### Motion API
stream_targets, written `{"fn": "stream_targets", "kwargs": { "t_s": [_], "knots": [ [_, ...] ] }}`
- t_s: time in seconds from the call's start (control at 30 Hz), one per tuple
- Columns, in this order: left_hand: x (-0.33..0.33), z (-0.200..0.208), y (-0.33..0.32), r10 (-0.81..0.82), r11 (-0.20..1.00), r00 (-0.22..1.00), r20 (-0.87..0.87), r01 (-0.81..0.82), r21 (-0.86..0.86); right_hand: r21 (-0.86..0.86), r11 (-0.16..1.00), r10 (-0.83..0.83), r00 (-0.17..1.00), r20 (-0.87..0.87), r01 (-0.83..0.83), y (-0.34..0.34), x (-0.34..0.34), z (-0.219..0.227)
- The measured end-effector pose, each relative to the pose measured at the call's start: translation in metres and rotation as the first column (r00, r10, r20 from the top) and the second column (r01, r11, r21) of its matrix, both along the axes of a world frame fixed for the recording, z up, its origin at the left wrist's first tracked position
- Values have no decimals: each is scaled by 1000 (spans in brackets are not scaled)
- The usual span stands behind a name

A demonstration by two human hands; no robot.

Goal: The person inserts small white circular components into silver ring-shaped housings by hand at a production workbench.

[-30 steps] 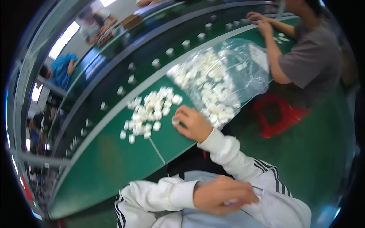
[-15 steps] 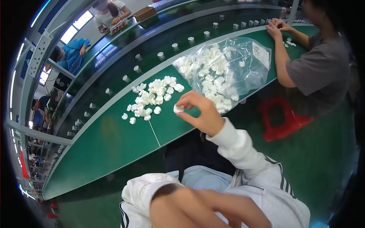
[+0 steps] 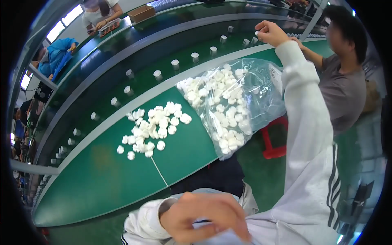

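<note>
My right hand is stretched out over the far right of the conveyor, close to a row of small white-topped cylinders. Its fingers pinch a small white piece, of which only a bit shows at the fingertips. Low in the view and near the camera, my left hand is curled, thumb and fingers bent toward each other; blur hides whatever it may hold. A loose heap of white lobed pieces lies on the green table. Beside it, a clear plastic bag holds many more.
White-topped cylinders stand spaced along the dark green belt behind the table's metal rail. A co-worker in a grey shirt sits at the right, near a red stool. Across the line are other people and a cardboard box.
My right hand has gone from beside the heap up and right to the belt, carrying the white piece. My view has shifted. The left hand stays low, its fingers now showing more.
</note>
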State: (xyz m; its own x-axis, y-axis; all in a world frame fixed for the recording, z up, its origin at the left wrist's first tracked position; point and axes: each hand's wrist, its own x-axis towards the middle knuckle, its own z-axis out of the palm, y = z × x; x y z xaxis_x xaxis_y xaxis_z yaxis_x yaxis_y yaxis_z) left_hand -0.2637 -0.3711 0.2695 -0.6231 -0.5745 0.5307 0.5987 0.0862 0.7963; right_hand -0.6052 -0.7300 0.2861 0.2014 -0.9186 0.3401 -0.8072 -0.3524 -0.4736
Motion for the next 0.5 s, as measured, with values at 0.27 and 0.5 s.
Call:
{"fn": "stream_targets", "kwargs": {
  "t_s": [0.27, 0.5],
  "knots": [
    [34, -72, -17, 385, 756, 693, 610, -616, 223, 349, 928, -18, 954, -299, 127, -128, -28, -69],
    [53, -80, -41, 396, 636, 591, 703, -728, 255, 546, 818, -18, 956, -294, 183, -156, -8, -104]
  ]
}}
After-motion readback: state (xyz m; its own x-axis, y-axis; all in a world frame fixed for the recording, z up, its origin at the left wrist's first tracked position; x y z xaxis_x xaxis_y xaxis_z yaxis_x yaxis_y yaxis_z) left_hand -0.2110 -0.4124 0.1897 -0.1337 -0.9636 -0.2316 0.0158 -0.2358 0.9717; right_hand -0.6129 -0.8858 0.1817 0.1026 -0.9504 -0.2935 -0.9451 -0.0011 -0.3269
